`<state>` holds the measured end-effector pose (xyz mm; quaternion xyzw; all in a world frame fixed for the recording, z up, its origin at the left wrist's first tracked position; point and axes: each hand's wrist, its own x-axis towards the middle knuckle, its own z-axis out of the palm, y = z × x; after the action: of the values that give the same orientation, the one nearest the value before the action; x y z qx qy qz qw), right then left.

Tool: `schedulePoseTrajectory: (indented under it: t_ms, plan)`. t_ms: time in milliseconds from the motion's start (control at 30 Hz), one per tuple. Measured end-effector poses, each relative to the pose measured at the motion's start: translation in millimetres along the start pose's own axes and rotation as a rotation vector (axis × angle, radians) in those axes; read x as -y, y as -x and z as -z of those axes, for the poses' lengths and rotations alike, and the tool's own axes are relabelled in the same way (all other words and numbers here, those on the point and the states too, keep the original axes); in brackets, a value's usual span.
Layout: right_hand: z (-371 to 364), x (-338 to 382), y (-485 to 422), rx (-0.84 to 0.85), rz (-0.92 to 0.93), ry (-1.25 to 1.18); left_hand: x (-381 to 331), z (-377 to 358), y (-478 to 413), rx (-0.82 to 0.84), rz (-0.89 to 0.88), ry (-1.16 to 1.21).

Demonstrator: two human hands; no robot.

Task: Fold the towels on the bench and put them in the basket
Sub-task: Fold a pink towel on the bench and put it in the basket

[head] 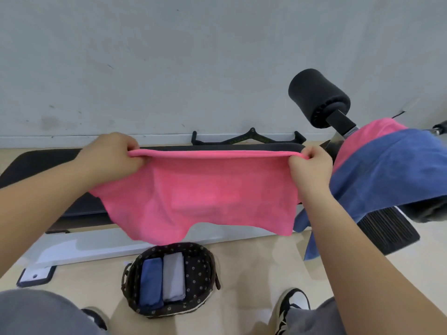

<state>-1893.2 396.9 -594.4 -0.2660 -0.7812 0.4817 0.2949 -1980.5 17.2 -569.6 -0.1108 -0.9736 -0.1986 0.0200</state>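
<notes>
Here the pink towel [203,189] hangs in the air in front of the counter [36,163]. Its top edge looks folded over and is pulled into a straight line between the two hands, while its loose lower edge droops unevenly toward the floor. The left hand [111,155] pinches the left end of that top edge, fingers and thumb curled round the cloth. The right hand [310,165] grips the right end in the same way.

The towel's lowest corner hangs just above the far rim of the basket [200,267], which stands on the floor on the near side of the counter, between the person's legs. Against the basket's left side lie a folded blue towel [150,281] and a folded grey towel [173,276], side by side and touching, the blue one on the left. The dotted lining shows to their right.

On the right, a blue towel [387,170] is draped over the raised end of the counter, and a second pink towel [367,136] lies under it, showing along its far edge. A corner of the blue towel hangs down behind the right forearm.

Farther off, a black foam roller [316,97] juts out on a metal arm. A black handle [249,139] lies on the floor against the grey wall. The counter's white base rail [96,247] runs along the floor below the pad. At the near edge, grey trouser legs and a black-and-white shoe [290,308] show.
</notes>
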Motion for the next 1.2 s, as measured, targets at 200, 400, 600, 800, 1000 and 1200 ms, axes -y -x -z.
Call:
schedulePoseTrajectory:
  t_ms: [200,400,600,800,1000,1200]
  plan:
    - [-25.5,-34.7,-14.3,0.063,0.057,0.268,28.7,-37.2,-1.2,0.147,0.091,0.045]
    - [-69.9,-38.2,-36.7,0.069,0.119,0.324,43.2,-45.7,-44.4,0.057,0.104,0.034]
    - [-118.0,-43.7,-83.0,0.125,0.119,0.486,62.3,-64.7,-100.1,0.037,0.121,-0.014]
    - [-157.7,-56.4,-103.9,0.154,0.149,0.547,79.5,-88.6,-143.4,-0.048,0.133,-0.017]
    - [-167.0,-59.4,-101.2,0.186,0.262,0.709,84.5,-93.2,-137.1,-0.12,0.079,-0.223]
    - [-174.9,-14.9,-26.9,0.549,0.425,0.738,99.1,-64.4,-95.6,-0.117,0.32,-0.102]
